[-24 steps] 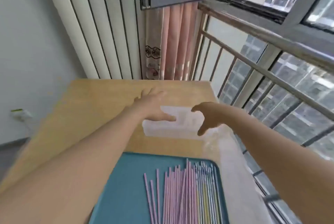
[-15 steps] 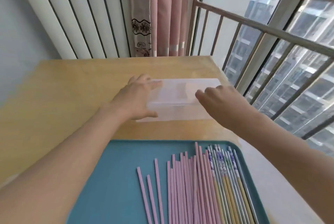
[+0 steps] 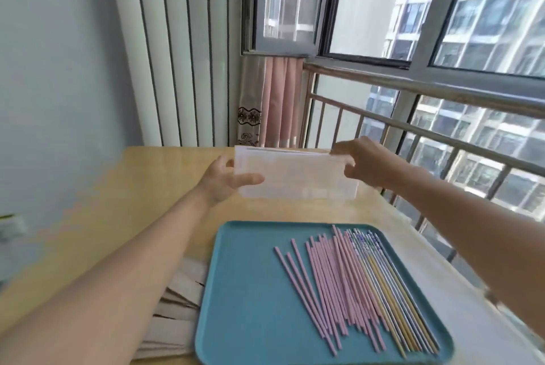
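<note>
A translucent white plastic box (image 3: 295, 177) is raised off the wooden table (image 3: 141, 188), tilted with its long side toward me. My left hand (image 3: 225, 182) grips its left end, thumb across the front. My right hand (image 3: 365, 162) grips its right end, fingers curled over the top edge. Nearer to me, a teal tray (image 3: 250, 305) lies on the table with several pink chopsticks (image 3: 333, 285) and several patterned and yellow chopsticks (image 3: 389, 291) laid side by side in its right half.
A stack of brown paper sleeves (image 3: 177, 314) lies left of the tray. A metal railing (image 3: 427, 134) and windows run along the table's right side. A pink curtain (image 3: 280, 105) and a ribbed white panel stand behind the table.
Both hands reached the box lying flat on the table, took hold of its ends and lifted it, tilting it upright. The camera view rose.
</note>
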### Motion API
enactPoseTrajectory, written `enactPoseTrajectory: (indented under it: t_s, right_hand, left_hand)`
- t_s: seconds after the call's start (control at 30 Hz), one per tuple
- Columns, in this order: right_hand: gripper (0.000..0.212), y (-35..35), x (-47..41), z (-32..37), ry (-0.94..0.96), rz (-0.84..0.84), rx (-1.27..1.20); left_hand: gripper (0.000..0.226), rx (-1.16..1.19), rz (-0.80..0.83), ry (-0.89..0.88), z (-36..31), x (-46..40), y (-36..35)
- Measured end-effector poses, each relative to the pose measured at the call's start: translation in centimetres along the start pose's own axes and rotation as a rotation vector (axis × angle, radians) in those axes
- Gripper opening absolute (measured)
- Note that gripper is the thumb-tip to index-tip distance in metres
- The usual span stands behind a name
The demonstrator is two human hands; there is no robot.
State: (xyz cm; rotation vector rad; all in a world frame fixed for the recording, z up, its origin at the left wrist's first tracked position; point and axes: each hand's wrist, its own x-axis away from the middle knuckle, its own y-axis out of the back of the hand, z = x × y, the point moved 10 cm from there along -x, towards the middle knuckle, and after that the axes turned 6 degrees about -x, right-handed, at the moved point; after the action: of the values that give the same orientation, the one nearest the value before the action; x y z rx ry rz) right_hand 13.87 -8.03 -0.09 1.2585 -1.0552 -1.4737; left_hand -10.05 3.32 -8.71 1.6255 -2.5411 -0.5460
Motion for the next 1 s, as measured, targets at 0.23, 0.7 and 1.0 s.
enactPoseTrajectory:
  t_s: [0.23, 0.7, 1.0]
  right_hand:
    - [0.049, 5.9, 1.7, 14.9, 0.333, -0.114, 0.072]
    - [0.033, 10.1, -2.5, 9.2, 0.276, -0.380, -0.157]
    - [0.061, -4.1, -8.9, 7.1, -0.158, -0.149, -0.621]
  left_hand:
    - [0.097, -0.288, -0.324, -0.213, -9.6, 4.4, 4.2]
    - [0.104, -0.522, -0.155, -0.426, -8.3, 2.8, 1.9]
    - [0.097, -0.112, -0.185, 0.019, 4.4, -4.6, 0.8]
